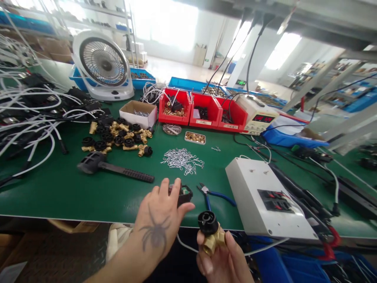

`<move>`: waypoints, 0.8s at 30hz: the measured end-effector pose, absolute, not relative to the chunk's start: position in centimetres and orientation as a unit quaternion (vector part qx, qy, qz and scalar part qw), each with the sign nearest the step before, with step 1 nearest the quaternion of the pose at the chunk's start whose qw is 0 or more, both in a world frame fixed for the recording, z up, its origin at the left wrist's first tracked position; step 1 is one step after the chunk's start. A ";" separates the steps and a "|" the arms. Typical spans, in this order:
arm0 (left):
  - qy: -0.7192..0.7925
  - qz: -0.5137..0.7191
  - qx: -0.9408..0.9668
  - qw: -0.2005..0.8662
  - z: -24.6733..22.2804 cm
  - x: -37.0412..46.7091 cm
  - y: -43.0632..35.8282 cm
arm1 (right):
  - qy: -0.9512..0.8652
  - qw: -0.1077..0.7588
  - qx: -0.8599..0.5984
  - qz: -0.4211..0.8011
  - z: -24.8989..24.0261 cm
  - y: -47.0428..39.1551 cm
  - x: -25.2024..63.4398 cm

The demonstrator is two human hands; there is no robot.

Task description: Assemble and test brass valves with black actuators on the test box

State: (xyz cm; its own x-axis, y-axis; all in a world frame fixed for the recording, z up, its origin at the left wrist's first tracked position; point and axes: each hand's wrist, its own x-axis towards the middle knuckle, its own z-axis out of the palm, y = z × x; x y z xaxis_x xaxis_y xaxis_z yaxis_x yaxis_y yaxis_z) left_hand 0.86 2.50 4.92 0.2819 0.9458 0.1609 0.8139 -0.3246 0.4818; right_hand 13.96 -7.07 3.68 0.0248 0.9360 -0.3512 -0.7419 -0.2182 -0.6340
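Note:
My left hand [161, 210] reaches over the table's front part, its fingers over a small open black housing [185, 194] with a green circuit board inside. The housing sits between my index finger and outstretched thumb, partly hidden by the fingers. Close to the camera, my right hand [220, 257] grips a brass valve [210, 245] topped by a round black cap [207, 221], which points up. Blue-handled cutting pliers [218, 194] lie just beyond the valve. Past my left hand is a pile of silvery spring clips [182, 160].
A black mallet [118, 167] lies left, before a cluster of brass valves [118, 137]. Red bins [204, 114] and a tin of small brass parts [195, 137] stand behind. At right is a white switch box [265, 200]; cables and a fan [103, 65] occupy the left.

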 end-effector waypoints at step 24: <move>0.365 0.487 0.573 0.549 5.9 0.1 -0.6 | -0.161 0.547 -0.402 0.716 5.6 -7.1 12.6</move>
